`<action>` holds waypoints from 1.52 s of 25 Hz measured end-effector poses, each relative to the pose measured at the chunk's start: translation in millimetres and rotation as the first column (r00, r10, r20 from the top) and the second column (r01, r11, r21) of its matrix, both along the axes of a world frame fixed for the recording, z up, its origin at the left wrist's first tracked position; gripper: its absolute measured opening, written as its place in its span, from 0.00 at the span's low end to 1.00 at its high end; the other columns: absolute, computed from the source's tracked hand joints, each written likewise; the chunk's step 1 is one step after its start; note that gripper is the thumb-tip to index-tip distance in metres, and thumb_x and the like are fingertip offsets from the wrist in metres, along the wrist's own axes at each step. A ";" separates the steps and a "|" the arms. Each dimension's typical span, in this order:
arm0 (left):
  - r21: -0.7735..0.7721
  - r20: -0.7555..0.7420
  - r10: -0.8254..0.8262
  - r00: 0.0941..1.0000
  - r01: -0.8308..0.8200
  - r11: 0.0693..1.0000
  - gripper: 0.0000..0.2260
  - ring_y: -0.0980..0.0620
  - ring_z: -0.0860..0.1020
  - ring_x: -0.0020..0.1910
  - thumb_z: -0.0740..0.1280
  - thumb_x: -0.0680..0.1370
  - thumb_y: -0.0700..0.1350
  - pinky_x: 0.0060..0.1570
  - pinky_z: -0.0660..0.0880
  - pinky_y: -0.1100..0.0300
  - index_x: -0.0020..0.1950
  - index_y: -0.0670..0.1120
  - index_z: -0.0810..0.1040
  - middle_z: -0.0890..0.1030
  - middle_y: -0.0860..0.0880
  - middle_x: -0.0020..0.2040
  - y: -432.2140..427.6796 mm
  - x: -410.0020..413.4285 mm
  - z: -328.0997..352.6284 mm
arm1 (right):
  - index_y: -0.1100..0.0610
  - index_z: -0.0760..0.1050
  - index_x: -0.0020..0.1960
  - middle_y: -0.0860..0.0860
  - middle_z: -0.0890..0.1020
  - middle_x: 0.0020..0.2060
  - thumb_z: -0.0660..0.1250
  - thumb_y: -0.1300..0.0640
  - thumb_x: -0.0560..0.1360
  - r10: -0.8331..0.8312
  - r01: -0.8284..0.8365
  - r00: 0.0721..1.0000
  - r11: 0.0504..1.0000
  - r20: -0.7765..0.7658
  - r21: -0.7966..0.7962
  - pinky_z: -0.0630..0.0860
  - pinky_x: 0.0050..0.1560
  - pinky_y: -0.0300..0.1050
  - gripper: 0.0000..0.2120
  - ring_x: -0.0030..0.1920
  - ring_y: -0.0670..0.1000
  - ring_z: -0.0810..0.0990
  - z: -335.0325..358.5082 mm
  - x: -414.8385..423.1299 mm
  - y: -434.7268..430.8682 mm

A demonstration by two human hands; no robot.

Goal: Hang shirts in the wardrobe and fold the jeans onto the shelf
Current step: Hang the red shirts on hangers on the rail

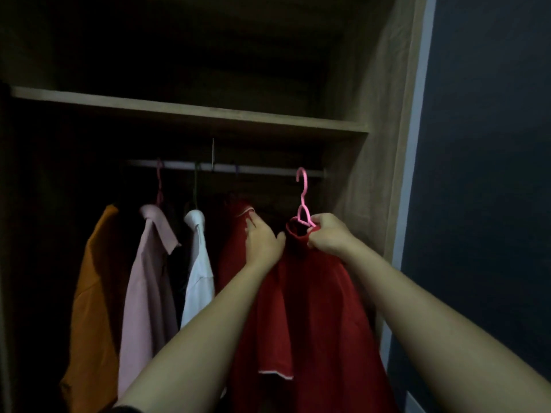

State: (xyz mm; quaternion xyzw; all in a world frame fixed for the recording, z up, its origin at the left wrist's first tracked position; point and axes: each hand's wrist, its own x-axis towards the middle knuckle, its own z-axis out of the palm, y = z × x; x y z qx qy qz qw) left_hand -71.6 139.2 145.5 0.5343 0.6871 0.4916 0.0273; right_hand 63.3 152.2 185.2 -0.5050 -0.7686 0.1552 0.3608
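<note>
The red shirt (313,308) hangs long axis vertical, collar up, on a pink hanger (302,201) whose hook is level with the rail (262,171), far right. White trim edges its sleeve. The right hand (326,234) has its grip clamped on the hanger's neck. The left hand (262,236), grip apart, presses a second red shirt (232,248). A white shirt (198,281), pink shirt (149,293) and orange shirt (95,293) hang left.
</note>
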 end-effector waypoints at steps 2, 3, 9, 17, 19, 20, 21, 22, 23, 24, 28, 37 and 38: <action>-0.043 -0.029 0.013 1.000 -0.014 0.999 0.35 0.38 0.63 0.71 0.63 0.76 0.38 0.66 0.62 0.51 0.76 0.36 0.44 0.56 0.36 0.75 8.4 2.0 -4.7 | 0.56 0.78 0.56 0.57 0.82 0.52 0.63 0.62 0.71 -0.033 0.029 0.998 0.998 0.059 0.057 0.74 0.54 0.46 0.14 0.56 0.59 0.79 11.7 -9.5 23.7; -0.034 -0.037 0.031 0.999 -0.032 0.999 0.34 0.38 0.65 0.70 0.61 0.76 0.36 0.65 0.63 0.51 0.76 0.35 0.44 0.56 0.36 0.75 11.2 3.6 -6.9 | 0.56 0.77 0.58 0.58 0.81 0.54 0.63 0.61 0.72 -0.044 0.039 0.996 0.997 0.073 0.072 0.74 0.56 0.46 0.15 0.57 0.59 0.78 17.8 -15.8 36.0; 0.023 -0.049 0.081 0.996 -0.080 0.997 0.32 0.37 0.70 0.66 0.58 0.75 0.34 0.63 0.66 0.51 0.76 0.37 0.45 0.65 0.34 0.71 16.9 2.6 -13.8 | 0.58 0.77 0.56 0.58 0.80 0.53 0.63 0.62 0.73 -0.044 0.031 0.986 0.996 0.160 0.082 0.73 0.47 0.43 0.13 0.53 0.58 0.79 34.4 -47.4 86.5; 0.045 -0.060 0.085 0.995 -0.082 0.996 0.33 0.40 0.73 0.63 0.59 0.75 0.36 0.63 0.66 0.53 0.76 0.39 0.46 0.71 0.36 0.68 6.1 -5.9 -15.9 | 0.61 0.73 0.60 0.60 0.77 0.58 0.60 0.63 0.76 -0.079 0.027 0.936 0.988 0.342 0.155 0.73 0.55 0.44 0.14 0.59 0.59 0.77 23.4 -53.9 112.6; 0.049 -0.060 0.076 0.995 -0.073 0.996 0.33 0.40 0.74 0.60 0.58 0.76 0.36 0.61 0.69 0.53 0.77 0.40 0.45 0.72 0.36 0.66 4.9 -8.0 -17.1 | 0.62 0.73 0.60 0.61 0.77 0.58 0.60 0.64 0.76 -0.110 0.061 0.914 0.989 0.391 0.135 0.73 0.55 0.46 0.13 0.59 0.59 0.77 10.6 -51.8 116.6; 0.045 -0.064 0.067 0.996 -0.064 0.997 0.33 0.40 0.75 0.59 0.59 0.76 0.36 0.60 0.70 0.52 0.77 0.41 0.45 0.73 0.36 0.65 4.3 -10.4 -17.3 | 0.61 0.74 0.59 0.61 0.77 0.58 0.60 0.64 0.76 -0.119 0.070 0.909 0.988 0.399 0.135 0.74 0.55 0.47 0.13 0.58 0.60 0.77 6.4 -50.8 117.7; 0.033 -0.069 0.059 0.996 -0.057 0.998 0.33 0.40 0.76 0.58 0.59 0.76 0.37 0.59 0.71 0.52 0.77 0.41 0.45 0.74 0.36 0.64 3.0 -13.3 -17.7 | 0.61 0.74 0.59 0.60 0.77 0.58 0.60 0.63 0.76 -0.129 0.074 0.905 0.986 0.406 0.148 0.74 0.55 0.48 0.13 0.58 0.60 0.77 5.0 -50.1 117.3; 0.021 -0.067 0.049 0.997 -0.048 0.999 0.34 0.40 0.76 0.57 0.59 0.76 0.38 0.58 0.71 0.53 0.77 0.42 0.44 0.74 0.37 0.63 1.2 -16.3 -17.9 | 0.59 0.74 0.60 0.59 0.77 0.58 0.61 0.61 0.76 -0.142 0.078 0.899 0.983 0.414 0.167 0.75 0.54 0.48 0.13 0.58 0.59 0.77 6.3 -49.7 114.8; 0.015 -0.055 0.032 0.998 -0.031 0.999 0.34 0.40 0.75 0.59 0.60 0.77 0.40 0.59 0.71 0.54 0.77 0.43 0.44 0.74 0.37 0.64 -1.0 -19.5 -18.2 | 0.58 0.74 0.60 0.58 0.77 0.57 0.62 0.58 0.77 -0.155 0.082 0.898 0.978 0.411 0.190 0.75 0.53 0.48 0.13 0.57 0.58 0.77 9.4 -50.0 110.5; 0.022 -0.034 0.007 0.999 -0.006 1.000 0.34 0.41 0.74 0.62 0.61 0.78 0.43 0.61 0.70 0.55 0.77 0.43 0.44 0.72 0.38 0.67 -5.6 -21.8 -18.4 | 0.56 0.74 0.60 0.57 0.78 0.57 0.62 0.55 0.77 -0.155 0.075 0.912 0.974 0.381 0.216 0.75 0.52 0.48 0.13 0.56 0.58 0.78 14.0 -51.2 105.6; 0.159 0.001 -0.006 1.000 0.006 0.987 0.31 0.46 0.68 0.69 0.61 0.79 0.44 0.62 0.60 0.70 0.77 0.41 0.49 0.66 0.41 0.73 -53.0 -24.2 -19.4 | 0.57 0.70 0.67 0.58 0.76 0.61 0.58 0.50 0.79 0.005 -0.024 0.999 0.915 0.046 0.402 0.72 0.58 0.48 0.19 0.61 0.58 0.75 26.3 -64.7 72.7; 0.082 0.014 0.369 0.929 -0.368 0.926 0.26 0.45 0.63 0.73 0.57 0.79 0.48 0.67 0.54 0.67 0.74 0.39 0.60 0.64 0.42 0.74 -282.2 -123.0 -167.9 | 0.60 0.73 0.65 0.58 0.76 0.63 0.55 0.47 0.76 0.497 -0.542 0.829 0.599 0.257 0.589 0.65 0.68 0.54 0.24 0.66 0.57 0.72 -123.2 -166.7 -131.6; -0.003 0.051 0.436 0.898 -0.436 0.900 0.25 0.46 0.61 0.74 0.58 0.80 0.48 0.69 0.55 0.63 0.75 0.39 0.59 0.63 0.43 0.74 -316.3 -135.1 -199.0 | 0.59 0.73 0.65 0.59 0.76 0.64 0.56 0.46 0.76 0.530 -0.627 0.773 0.555 0.349 0.546 0.65 0.67 0.55 0.24 0.66 0.58 0.73 -153.5 -186.6 -160.9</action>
